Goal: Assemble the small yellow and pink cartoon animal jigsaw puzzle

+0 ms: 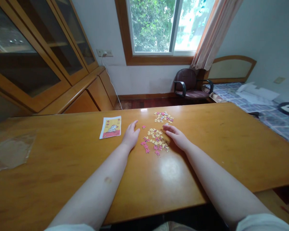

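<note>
Jigsaw puzzle pieces in yellow and pink [156,138] lie in a loose pile between my hands on the wooden table. Beyond them is a second pile of pieces [162,117]. My left hand [131,134] rests on its side left of the near pile, fingers stretched out, with nothing in it. A single pink piece [144,127] lies just right of its fingertips. At the near pile's right edge is my right hand [175,136], fingers apart and slightly bent; its fingertips are close to a small pale piece [167,124]. I cannot tell if they touch it.
A picture card [111,127] with a cartoon animal on yellow and pink lies left of my left hand. A clear plastic bag [12,150] is at the table's far left. Past the table [69,160] stand a cabinet [86,96], an armchair [189,83] and a bed [269,115].
</note>
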Demonstrator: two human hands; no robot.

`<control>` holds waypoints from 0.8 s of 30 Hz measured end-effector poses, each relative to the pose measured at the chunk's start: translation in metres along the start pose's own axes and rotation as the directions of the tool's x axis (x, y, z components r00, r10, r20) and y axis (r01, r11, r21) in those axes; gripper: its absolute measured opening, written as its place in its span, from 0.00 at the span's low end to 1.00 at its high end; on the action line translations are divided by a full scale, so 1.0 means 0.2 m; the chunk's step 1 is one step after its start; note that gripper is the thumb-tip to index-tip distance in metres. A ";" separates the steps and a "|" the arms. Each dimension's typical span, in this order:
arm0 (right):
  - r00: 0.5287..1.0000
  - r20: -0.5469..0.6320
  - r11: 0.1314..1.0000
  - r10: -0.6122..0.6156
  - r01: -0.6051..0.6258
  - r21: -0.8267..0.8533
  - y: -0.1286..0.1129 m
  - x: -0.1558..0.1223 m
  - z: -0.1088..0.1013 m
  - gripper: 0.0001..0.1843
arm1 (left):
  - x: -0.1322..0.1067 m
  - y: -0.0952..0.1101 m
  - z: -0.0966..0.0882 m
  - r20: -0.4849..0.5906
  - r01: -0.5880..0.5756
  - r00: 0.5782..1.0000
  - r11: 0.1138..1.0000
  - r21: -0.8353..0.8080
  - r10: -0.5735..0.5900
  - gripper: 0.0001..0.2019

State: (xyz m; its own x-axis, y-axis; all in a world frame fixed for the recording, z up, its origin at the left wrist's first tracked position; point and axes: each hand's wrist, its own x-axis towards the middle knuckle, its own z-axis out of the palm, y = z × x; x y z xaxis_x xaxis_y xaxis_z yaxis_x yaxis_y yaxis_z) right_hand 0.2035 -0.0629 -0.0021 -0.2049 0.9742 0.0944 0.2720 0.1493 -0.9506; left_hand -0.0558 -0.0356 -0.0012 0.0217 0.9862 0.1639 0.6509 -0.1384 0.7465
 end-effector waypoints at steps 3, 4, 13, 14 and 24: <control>1.000 0.000 1.000 0.003 -0.003 0.023 0.02 0.01 -0.01 0.23 | -0.03 0.04 0.00 0.200 -0.218 0.964 0.951 0.219 0.175 0.29; 1.000 -0.001 1.000 0.007 -0.007 0.020 0.02 0.01 -0.01 0.22 | -0.05 0.05 0.00 0.250 -0.247 0.951 0.932 0.265 0.181 0.29; 1.000 0.012 0.996 0.019 -0.018 -0.088 0.01 0.01 0.00 0.21 | -0.07 0.04 -0.06 0.231 -0.190 0.965 0.942 0.276 0.127 0.24; 1.000 0.012 0.996 0.018 -0.017 -0.090 0.01 0.01 0.00 0.21 | -0.07 0.04 -0.07 0.187 -0.180 0.974 0.937 0.299 0.127 0.23; 1.000 0.010 0.993 0.012 -0.011 -0.114 -0.03 0.00 0.01 0.18 | -0.17 0.23 -0.15 0.346 -0.181 0.934 0.711 0.680 -0.093 0.17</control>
State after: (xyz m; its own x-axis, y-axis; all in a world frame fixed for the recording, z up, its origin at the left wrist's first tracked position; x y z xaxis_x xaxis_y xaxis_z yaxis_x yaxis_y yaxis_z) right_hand 0.2008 -0.0640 0.0034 -0.2114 0.9741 0.0800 0.3799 0.1573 -0.9115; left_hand -0.0487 -0.0788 0.0468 0.2221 0.9650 -0.1396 0.9745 -0.2153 0.0626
